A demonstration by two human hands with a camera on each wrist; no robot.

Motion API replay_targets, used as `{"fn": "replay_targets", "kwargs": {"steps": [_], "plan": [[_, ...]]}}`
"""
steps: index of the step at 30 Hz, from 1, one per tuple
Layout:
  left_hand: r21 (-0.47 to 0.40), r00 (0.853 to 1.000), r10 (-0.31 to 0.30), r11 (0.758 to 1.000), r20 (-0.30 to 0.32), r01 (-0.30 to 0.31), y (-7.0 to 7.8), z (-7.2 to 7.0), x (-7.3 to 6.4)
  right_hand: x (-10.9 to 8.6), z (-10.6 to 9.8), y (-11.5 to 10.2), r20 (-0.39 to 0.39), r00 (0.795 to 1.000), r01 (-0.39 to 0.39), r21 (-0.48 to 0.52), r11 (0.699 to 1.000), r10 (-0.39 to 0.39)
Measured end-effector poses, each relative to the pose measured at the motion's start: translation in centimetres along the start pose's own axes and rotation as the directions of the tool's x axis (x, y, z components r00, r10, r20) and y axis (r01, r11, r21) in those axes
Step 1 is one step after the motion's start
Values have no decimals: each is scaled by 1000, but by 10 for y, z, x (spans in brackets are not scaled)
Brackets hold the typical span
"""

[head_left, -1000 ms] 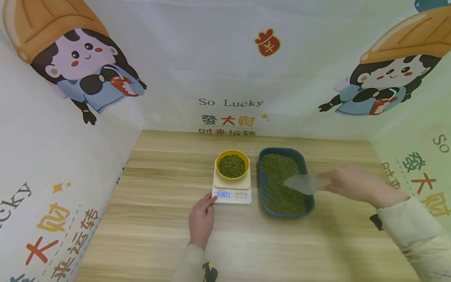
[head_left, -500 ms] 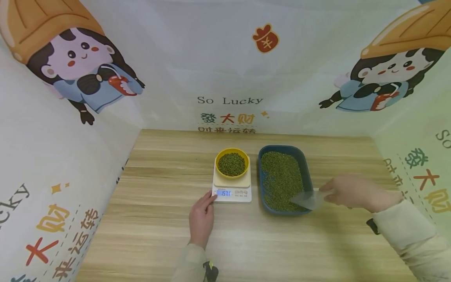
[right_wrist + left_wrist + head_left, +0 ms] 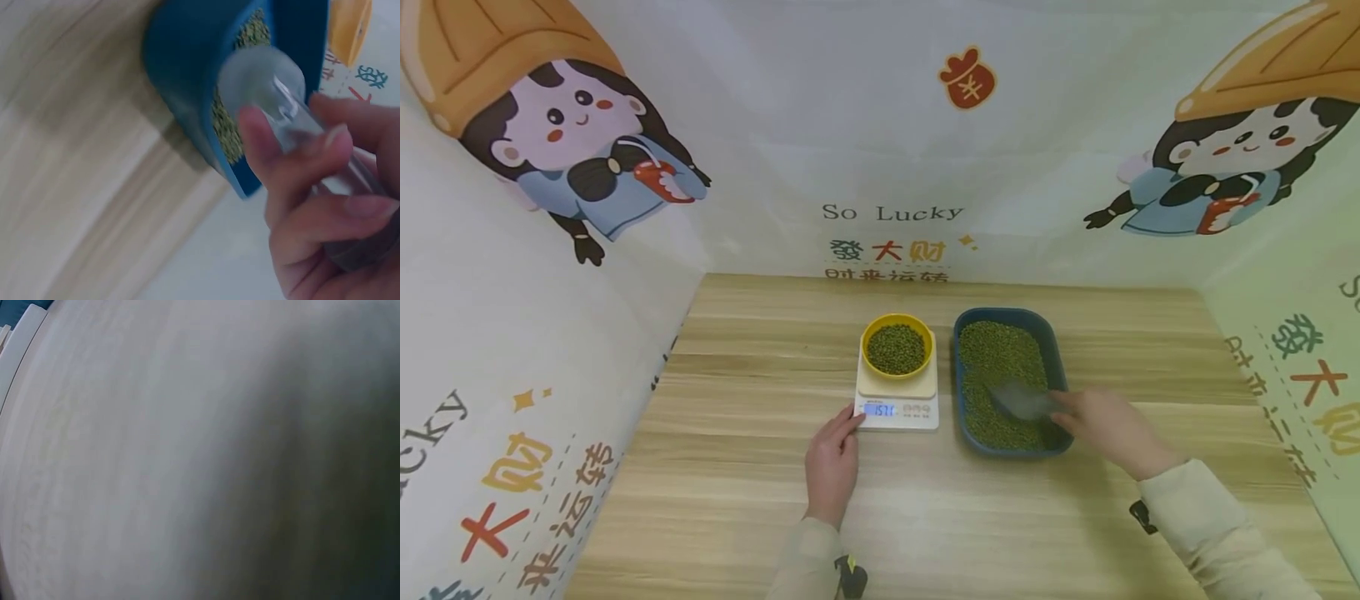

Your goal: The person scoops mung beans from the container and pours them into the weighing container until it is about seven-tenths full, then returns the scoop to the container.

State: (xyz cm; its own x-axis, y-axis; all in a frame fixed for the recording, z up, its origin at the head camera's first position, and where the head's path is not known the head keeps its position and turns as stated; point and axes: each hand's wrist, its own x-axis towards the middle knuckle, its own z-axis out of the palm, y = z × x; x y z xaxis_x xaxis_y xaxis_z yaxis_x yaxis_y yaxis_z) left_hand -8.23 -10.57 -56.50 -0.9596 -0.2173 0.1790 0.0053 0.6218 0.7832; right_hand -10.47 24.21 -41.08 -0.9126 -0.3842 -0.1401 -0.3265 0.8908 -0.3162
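My right hand [image 3: 1108, 429] grips the handle of a clear plastic scoop [image 3: 1022, 400]. The scoop's blurred bowl is over the green mung beans [image 3: 1000, 350] in a dark blue tub [image 3: 1052, 342]. In the right wrist view, my fingers curl round the transparent handle [image 3: 300, 119]. To the left, a white kitchen scale [image 3: 917, 421] carries a yellow bowl [image 3: 931, 350] of the same beans. Its lit display [image 3: 880, 410] seems to read 157.1. My left hand [image 3: 832, 467] touches the scale's front left corner with its fingertips.
A wooden tabletop [image 3: 737, 400] lies under everything. White printed sheeting [image 3: 760, 167] with cartoon figures and lettering rises at the back and both sides. The left wrist view is mostly blurred tabletop, with a white edge of the scale [image 3: 22, 347] in one corner.
The scoop moved toward the tub's near right corner, then back left over the beans, with my right hand following. The left hand, scale and bowl kept their places.
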Motion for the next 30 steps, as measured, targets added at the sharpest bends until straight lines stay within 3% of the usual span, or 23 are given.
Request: {"fn": "replay_targets", "kwargs": {"steps": [11,15,21,25,30], "plan": [[-5,1000,-5,1000,-8,5,1,-2,-1,25,43,-7,-170,983,-59,28,998,63],[3,1000,1,1000,-10,-1,-2,0,0,34,59,-10,-265,961,-81,-8,997,76],[-3,1000,10,1000,-10,-10,-2,3,-1,41,86,-8,-402,908,-118,15,993,114],[2,1000,12,1000,-4,-12,-1,2,-1,41,93,-7,-443,887,-140,12,990,131],[7,1000,10,1000,-2,-10,-2,2,0,43,95,-7,-432,886,-173,32,984,170]]}}
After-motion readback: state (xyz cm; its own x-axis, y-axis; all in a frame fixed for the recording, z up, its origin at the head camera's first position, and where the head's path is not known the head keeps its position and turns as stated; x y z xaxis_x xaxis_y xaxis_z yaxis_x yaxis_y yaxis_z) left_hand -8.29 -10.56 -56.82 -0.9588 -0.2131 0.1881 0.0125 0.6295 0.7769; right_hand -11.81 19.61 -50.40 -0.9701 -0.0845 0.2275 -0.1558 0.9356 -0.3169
